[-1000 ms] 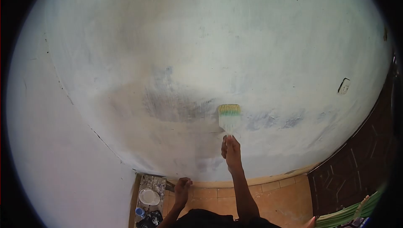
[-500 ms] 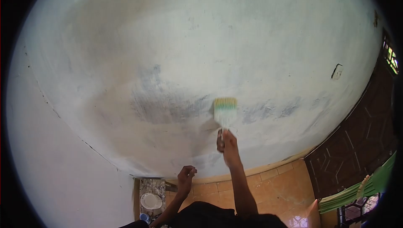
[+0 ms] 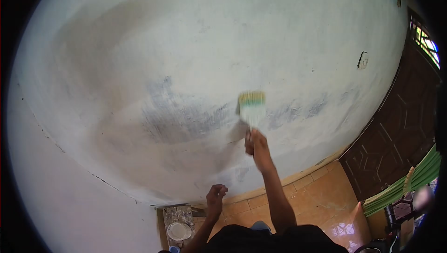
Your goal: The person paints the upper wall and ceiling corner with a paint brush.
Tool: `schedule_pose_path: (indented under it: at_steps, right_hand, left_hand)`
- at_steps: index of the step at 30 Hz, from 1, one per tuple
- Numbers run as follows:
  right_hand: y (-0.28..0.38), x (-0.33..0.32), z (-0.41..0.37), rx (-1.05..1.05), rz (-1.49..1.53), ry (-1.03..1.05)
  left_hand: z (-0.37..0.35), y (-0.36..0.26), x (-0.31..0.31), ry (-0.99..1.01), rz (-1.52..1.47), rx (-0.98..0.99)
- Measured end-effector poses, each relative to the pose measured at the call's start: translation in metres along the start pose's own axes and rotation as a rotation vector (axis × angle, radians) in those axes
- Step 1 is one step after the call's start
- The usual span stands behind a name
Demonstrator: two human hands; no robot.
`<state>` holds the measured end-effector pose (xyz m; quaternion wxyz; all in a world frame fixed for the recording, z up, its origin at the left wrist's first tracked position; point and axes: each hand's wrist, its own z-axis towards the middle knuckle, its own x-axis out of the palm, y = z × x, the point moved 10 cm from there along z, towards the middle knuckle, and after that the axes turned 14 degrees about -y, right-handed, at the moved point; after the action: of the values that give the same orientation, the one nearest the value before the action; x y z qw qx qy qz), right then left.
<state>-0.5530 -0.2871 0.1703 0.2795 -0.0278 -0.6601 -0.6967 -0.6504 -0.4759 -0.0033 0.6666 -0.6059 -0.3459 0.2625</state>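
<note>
My right hand (image 3: 259, 148) is closed around the handle of a wide paintbrush (image 3: 252, 112). The brush points upward, its bristles yellowish with a green band, against or very near the pale wall (image 3: 223, 48). Bluish-grey streaks mark the wall on both sides of it. Lower down and to the left, my left hand (image 3: 216, 201) hangs in front of the wall's base with its fingers curled in; I see nothing in it.
A paint-spattered stool or small table (image 3: 179, 214) in the corner bears a white round container (image 3: 179, 230). A blue cup-like item (image 3: 174, 249) is partly cut off beside it. To the right are a dark door (image 3: 386, 122), a green curtain (image 3: 402, 185) and a wall switch (image 3: 363, 60).
My right hand and the paintbrush have moved up along the wall. The whole view has turned and shifted a little, bringing more of the right side in. The left hand keeps its curled shape.
</note>
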Motion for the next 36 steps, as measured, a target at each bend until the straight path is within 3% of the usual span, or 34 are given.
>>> schedule_pose_path:
  at_steps: [3, 8, 11, 17, 19, 22, 25, 27, 30, 33, 36]
  right_hand:
    - [-0.046, -0.026, -0.047, 0.163, -0.004, -0.082]
    - [0.066, 0.01, -0.017, -0.145, -0.05, 0.025]
    - [0.099, 0.025, 0.012, -0.152, -0.045, 0.032]
    - [-0.04, -0.041, -0.016, -0.016, -0.086, -0.102]
    - [-0.066, -0.049, -0.052, 0.222, 0.021, -0.087]
    - [-0.014, -0.032, -0.043, 0.145, 0.069, -0.056]
    - [0.056, -0.009, -0.006, -0.071, -0.012, 0.001]
    - [0.071, 0.0, 0.007, -0.046, 0.01, 0.083]
    - [0.033, -0.011, 0.022, -0.03, 0.018, 0.117]
    - [-0.052, -0.054, -0.008, 0.053, -0.104, 0.029]
    - [-0.114, -0.089, -0.056, 0.34, -0.066, -0.058]
  left_hand:
    - [-0.007, 0.01, -0.001, 0.023, 0.003, 0.018]
    - [0.005, -0.018, 0.011, 0.097, 0.018, 0.08]
    - [0.014, -0.03, 0.01, 0.069, 0.005, 0.084]
    - [-0.002, -0.016, -0.011, -0.049, -0.031, 0.014]
    - [-0.014, 0.0, -0.019, -0.074, -0.017, -0.023]
    - [-0.023, 0.014, -0.019, -0.092, -0.036, -0.13]
    - [-0.019, 0.008, 0.003, -0.025, -0.005, -0.097]
    - [-0.013, -0.007, 0.024, 0.017, 0.032, -0.01]
    - [-0.003, -0.025, 0.054, 0.049, 0.077, 0.078]
    - [-0.001, -0.032, 0.067, 0.051, 0.105, 0.107]
    - [-0.002, -0.023, 0.068, 0.021, 0.101, 0.119]
